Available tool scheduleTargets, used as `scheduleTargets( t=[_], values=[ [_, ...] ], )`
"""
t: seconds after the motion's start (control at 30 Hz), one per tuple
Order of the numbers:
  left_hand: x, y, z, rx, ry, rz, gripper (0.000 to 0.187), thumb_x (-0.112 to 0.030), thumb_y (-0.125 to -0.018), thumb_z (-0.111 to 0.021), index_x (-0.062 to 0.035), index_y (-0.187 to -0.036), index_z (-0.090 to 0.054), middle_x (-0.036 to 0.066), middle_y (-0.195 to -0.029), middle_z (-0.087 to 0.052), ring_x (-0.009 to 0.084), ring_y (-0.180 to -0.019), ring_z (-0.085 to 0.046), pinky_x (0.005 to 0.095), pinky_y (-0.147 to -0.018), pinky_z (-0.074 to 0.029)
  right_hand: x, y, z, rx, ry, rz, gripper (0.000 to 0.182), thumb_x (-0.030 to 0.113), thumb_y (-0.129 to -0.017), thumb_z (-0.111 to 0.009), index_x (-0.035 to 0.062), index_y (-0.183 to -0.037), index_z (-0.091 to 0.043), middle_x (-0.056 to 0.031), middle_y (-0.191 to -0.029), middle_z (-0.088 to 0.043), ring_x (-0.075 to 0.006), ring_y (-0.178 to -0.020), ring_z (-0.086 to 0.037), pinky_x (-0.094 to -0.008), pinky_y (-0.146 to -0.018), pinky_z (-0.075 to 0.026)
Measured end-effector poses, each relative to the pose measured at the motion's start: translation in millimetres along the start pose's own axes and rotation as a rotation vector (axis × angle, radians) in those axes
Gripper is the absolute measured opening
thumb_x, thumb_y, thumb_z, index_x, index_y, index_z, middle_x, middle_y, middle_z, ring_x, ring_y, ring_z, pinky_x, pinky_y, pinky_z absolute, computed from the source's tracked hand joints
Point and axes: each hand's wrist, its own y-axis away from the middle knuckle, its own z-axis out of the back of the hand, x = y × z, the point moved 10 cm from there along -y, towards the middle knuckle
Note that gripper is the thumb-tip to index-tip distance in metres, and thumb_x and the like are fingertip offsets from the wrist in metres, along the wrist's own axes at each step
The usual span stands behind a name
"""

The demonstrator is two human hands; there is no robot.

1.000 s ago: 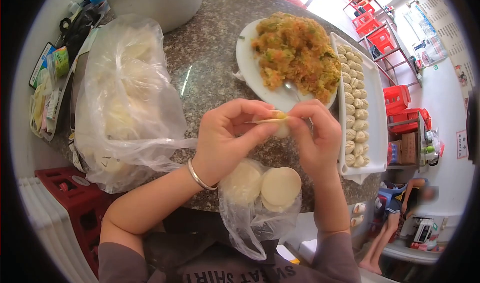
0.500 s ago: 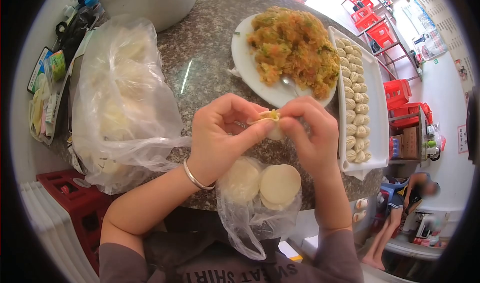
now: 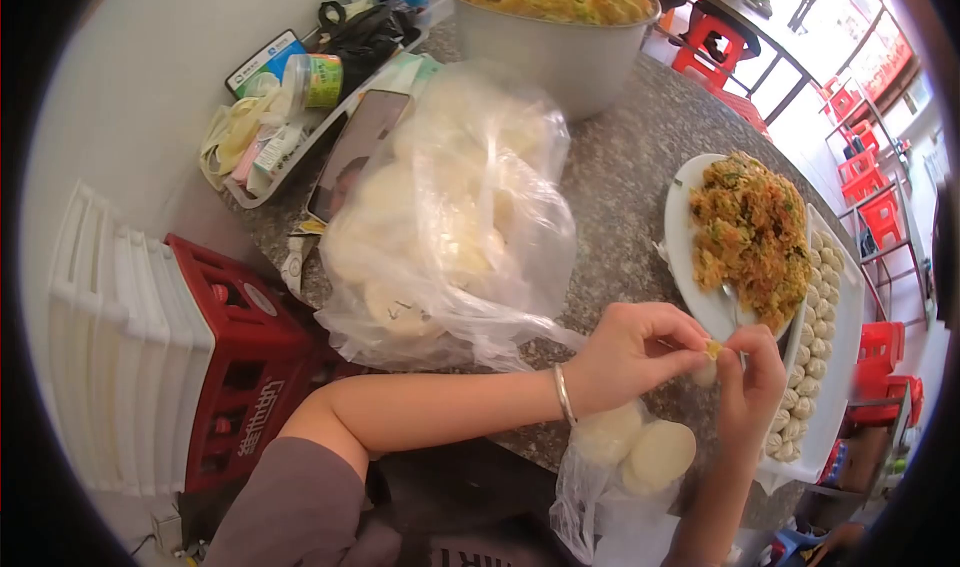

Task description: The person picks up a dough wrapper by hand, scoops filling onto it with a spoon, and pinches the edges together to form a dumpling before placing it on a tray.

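Between my left hand (image 3: 635,355) and my right hand (image 3: 755,372) is a small dumpling (image 3: 706,372), its pale wrapper partly gathered around yellowish filling. The fingertips of both hands pinch its edge from either side. Just below my left hand, round dough wrappers (image 3: 660,455) lie on a clear plastic bag at the table edge. Beyond the hands, a white plate (image 3: 682,252) carries a heap of orange-green filling (image 3: 750,232) with a spoon (image 3: 735,302) in it. To the right, a white tray (image 3: 845,367) holds rows of pleated dumplings (image 3: 808,367).
A large plastic bag of wrappers (image 3: 450,217) sits left of the hands. Behind it stands a metal pot (image 3: 560,62) heaped with filling. A phone (image 3: 358,152) and a cluttered tray (image 3: 290,157) lie at the far left. Red crates (image 3: 240,367) stand beside the table.
The view has swung left, so the hands, plate and tray appear farther right. More of the pot, phone and crates shows. Both hands still pinch the dumpling.
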Motion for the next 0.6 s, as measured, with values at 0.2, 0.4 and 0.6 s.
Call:
scheduleTargets(
  t=[0.2, 0.4, 0.6],
  values=[
    [9.0, 0.0, 6.9, -0.036, -0.031, 0.135, 0.018, -0.002, -0.082, -0.068, 0.0010, -0.099, -0.065, 0.009, -0.099, -0.064, 0.0126, -0.089, -0.064, 0.0237, -0.076, -0.054, 16.3, -2.2, -5.1, -0.003, 0.079, 0.070, 0.006, -0.002, -0.075, -0.063, -0.0015, -0.078, -0.058, -0.0101, -0.075, -0.057, -0.0203, -0.069, -0.055, -0.0290, -0.064, -0.044],
    [-27.3, 0.3, -7.2, 0.024, -0.341, -0.197, 0.021, 0.001, -0.080, -0.068, 0.0013, -0.100, -0.066, 0.010, -0.104, -0.063, 0.0138, -0.091, -0.064, 0.0254, -0.078, -0.055, 7.2, -0.2, 0.1, -0.029, 0.051, 0.076, 0.004, -0.001, -0.079, -0.063, -0.0010, -0.080, -0.059, -0.0112, -0.077, -0.060, -0.0221, -0.070, -0.059, -0.0298, -0.064, -0.046],
    [-17.4, -0.3, -4.5, 0.026, -0.254, -0.133, 0.019, 0.003, -0.080, -0.068, 0.0010, -0.099, -0.066, 0.012, -0.106, -0.063, 0.0147, -0.092, -0.064, 0.0254, -0.079, -0.055, -1.8, -0.6, 1.8, -0.040, -0.042, 0.054, 0.005, 0.001, -0.081, -0.063, -0.0009, -0.081, -0.059, -0.0105, -0.078, -0.060, -0.0215, -0.070, -0.059, -0.0291, -0.065, -0.046]
  ],
)
